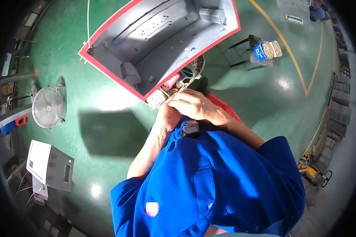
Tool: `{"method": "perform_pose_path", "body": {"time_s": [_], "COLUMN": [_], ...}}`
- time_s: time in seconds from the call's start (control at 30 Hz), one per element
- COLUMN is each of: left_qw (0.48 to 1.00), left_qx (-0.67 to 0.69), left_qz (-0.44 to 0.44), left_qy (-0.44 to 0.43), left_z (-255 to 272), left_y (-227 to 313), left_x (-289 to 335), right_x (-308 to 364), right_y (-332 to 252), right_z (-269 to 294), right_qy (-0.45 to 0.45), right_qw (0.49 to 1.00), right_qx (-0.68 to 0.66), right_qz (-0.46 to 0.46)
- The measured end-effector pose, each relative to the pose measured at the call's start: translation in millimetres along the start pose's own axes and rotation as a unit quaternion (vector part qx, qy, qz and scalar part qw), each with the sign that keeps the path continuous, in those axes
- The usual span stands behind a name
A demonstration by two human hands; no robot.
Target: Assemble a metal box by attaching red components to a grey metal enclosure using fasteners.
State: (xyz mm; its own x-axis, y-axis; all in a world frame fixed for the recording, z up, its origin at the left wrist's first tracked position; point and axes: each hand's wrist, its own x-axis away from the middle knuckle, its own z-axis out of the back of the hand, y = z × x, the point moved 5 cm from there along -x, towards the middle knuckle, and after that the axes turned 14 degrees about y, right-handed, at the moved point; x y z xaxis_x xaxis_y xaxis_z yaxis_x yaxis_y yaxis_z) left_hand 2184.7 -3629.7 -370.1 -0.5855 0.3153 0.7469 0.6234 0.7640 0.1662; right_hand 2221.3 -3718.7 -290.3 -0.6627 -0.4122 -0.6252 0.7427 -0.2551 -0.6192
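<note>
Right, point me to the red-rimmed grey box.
In the head view, the red-rimmed grey box is at top centre, just above the hands, with the round fan to its lower left.

Cabinet (166, 49): hollow grey metal shell, red-edged rim, open side in view, set slantwise.
White bag (157, 98): crumpled, translucent, just beside the cabinet's near corner.
Red packet (171, 81): partly hidden, near the cabinet's closest edge.
</note>
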Motion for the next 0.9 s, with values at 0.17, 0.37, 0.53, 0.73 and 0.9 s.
{"method": "perform_pose_path", "body": {"time_s": [0.17, 0.37, 0.53, 0.73, 0.9], "left_qw": [1.000, 0.999, 0.996, 0.989, 0.993], "left_qx": [-0.004, -0.033, -0.079, -0.147, -0.111], "left_qz": [-0.014, 0.001, -0.018, -0.021, -0.030], "left_qy": [-0.002, 0.040, 0.035, -0.028, 0.003], "left_z": [-9.9, -52.9, -87.2, -126.9, -153.8], "left_y": [-1.7, -11.7, -26.9, -43.9, -56.5], "left_x": [-8.8, -18.2, -44.0, -87.0, -104.2], "right_x": [-0.8, -12.6, -22.7, -14.3, -14.2], "right_y": [9.2, 19.4, 52.1, 113.0, 144.2], "right_z": [10.9, 51.5, 101.6, 148.6, 171.6], "right_qy": [-0.035, -0.005, 0.062, 0.051, 0.057], "right_qw": [0.999, 1.000, 0.997, 0.996, 0.992], "right_qx": [-0.017, 0.004, 0.053, 0.063, -0.012], "right_qz": [-0.007, 0.012, -0.007, -0.042, -0.116]}}
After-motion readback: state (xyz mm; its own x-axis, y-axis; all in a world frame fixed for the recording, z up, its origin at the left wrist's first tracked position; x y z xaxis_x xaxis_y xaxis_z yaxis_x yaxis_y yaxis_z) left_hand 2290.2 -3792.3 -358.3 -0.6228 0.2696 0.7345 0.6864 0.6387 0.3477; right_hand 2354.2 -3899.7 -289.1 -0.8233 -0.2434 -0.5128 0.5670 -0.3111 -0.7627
